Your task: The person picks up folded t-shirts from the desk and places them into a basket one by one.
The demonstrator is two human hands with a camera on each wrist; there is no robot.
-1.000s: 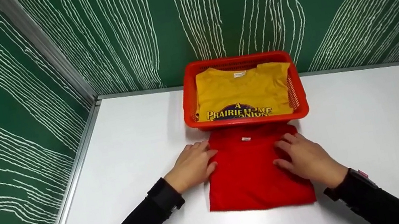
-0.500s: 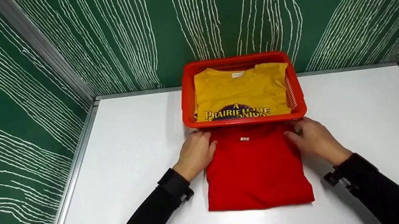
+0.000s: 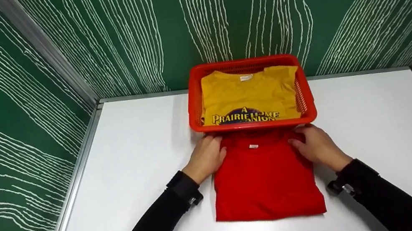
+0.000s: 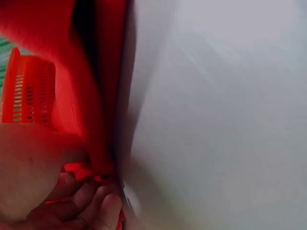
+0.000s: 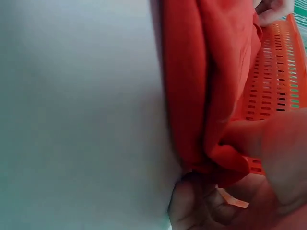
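A folded red T-shirt [image 3: 264, 181] lies on the white table, its collar with a small white label toward the basket. My left hand [image 3: 205, 155] pinches its upper left corner; in the left wrist view the thumb lies over the red cloth with the fingers curled beneath. At the upper right corner my right hand [image 3: 316, 146] grips the fabric in the same way, and the right wrist view shows cloth bunched between thumb and fingers. Directly behind the shirt stands a red plastic basket [image 3: 254, 124]. Inside it lies a folded yellow T-shirt [image 3: 249, 95] with printed lettering.
The white table [image 3: 143, 143] extends to both sides of the shirt. Green panels [image 3: 123, 32] with white wavy lines rise behind and at the left, joined by a grey metal frame [image 3: 49, 45]. The basket sits close to the back panel.
Both hands moved from the shirt's sides up to its top corners and took hold of them. The shirt's lower edge has since shifted slightly toward me.
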